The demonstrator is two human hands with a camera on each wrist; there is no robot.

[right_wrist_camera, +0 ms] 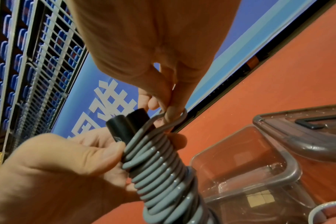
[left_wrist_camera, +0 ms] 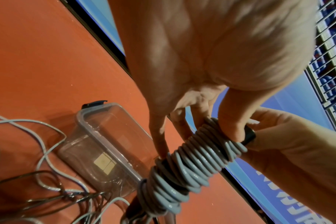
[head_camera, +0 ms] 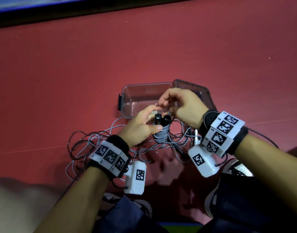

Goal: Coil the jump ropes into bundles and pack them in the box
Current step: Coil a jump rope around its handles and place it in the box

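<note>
Mostly done on this bundle. Left hand (head_camera: 141, 126) gripped the bundle (head_camera: 161, 134) upright: grey cord wound tight round two black handles (head_camera: 163, 119), thumb pressed on the turns, fingers curled behind. Right hand (head_camera: 181, 108) pinched the last loop (right_wrist_camera: 172, 120) of cord at the top of the handles, thumb and forefinger closed on it. It looked like a tuck under the top turn, though the wrist view did not settle that.

Bundle was held in the air just in front of the box (head_camera: 127, 98). Box was clear, open, with nothing in it as far as I could see. Its lid (head_camera: 206, 93) lay flat, touching the box's right side.

Risks, as judged:
- If the pinch slipped before the loop was tucked, the stiff cord would likely spring back and shed the top turns.
- Lower turns in the left wrist view sat looser and crossed over each other; a slack grip there could let them slide off the handle ends.
- Loose ropes (head_camera: 87, 140) lay tangled on the floor (head_camera: 161, 47) under both wrists. Lifting the bundle forward could snag a strand and drag the heap.

Room: box mouth was open from above, near wall just beyond the hands. Floor beyond and left of the box was bare. Lid crowded the right side; shoes (head_camera: 235, 167) and knees close behind.
</note>
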